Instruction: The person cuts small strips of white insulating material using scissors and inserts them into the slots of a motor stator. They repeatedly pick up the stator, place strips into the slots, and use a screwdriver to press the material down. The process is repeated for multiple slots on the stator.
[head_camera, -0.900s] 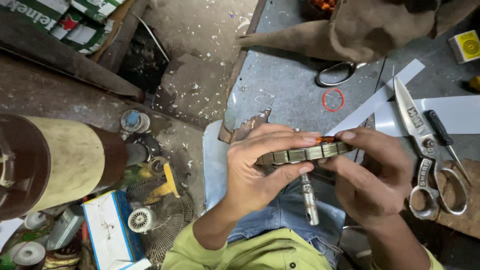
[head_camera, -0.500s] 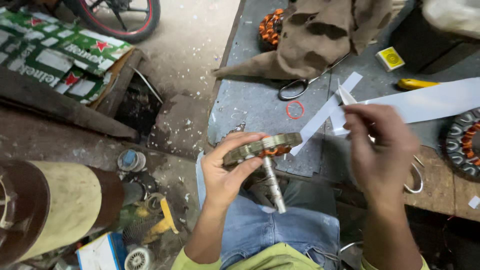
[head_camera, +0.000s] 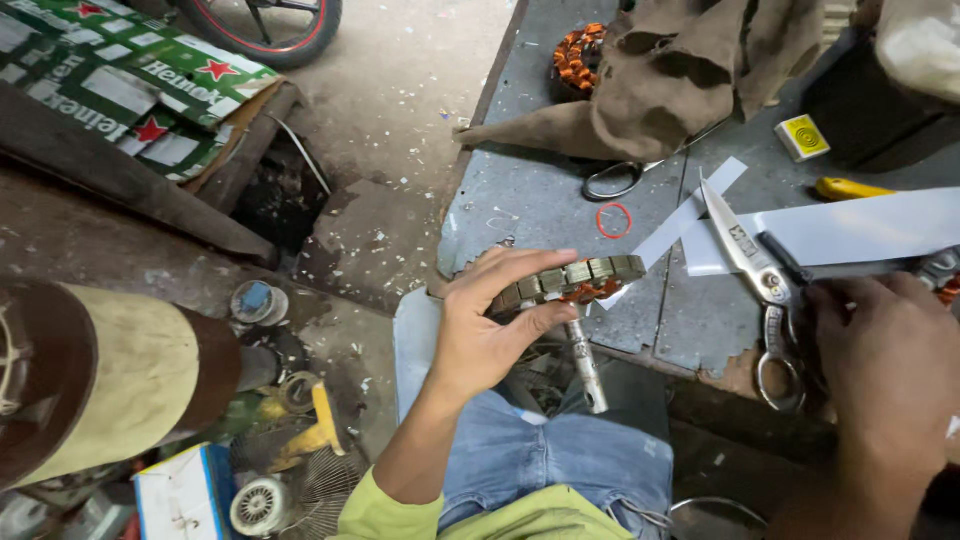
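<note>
— What's on the bench (head_camera: 540, 200)?
— A brown cloth (head_camera: 690, 80), white paper strips (head_camera: 850, 230), then big scissors (head_camera: 765, 290).
— And the hands?
— The left hand (head_camera: 490, 330) pinches a round motor rotor (head_camera: 570, 283) by its rim, above the lap at the bench edge, shaft pointing down. The right hand (head_camera: 890, 370) closes over the scissors' handles.

The left hand (head_camera: 490, 325) is raised palm-up, fingers (head_camera: 520, 268) curled in a firm pinch. The right hand (head_camera: 885, 365) reaches forward, back upward, its fingers hidden beneath.
</note>
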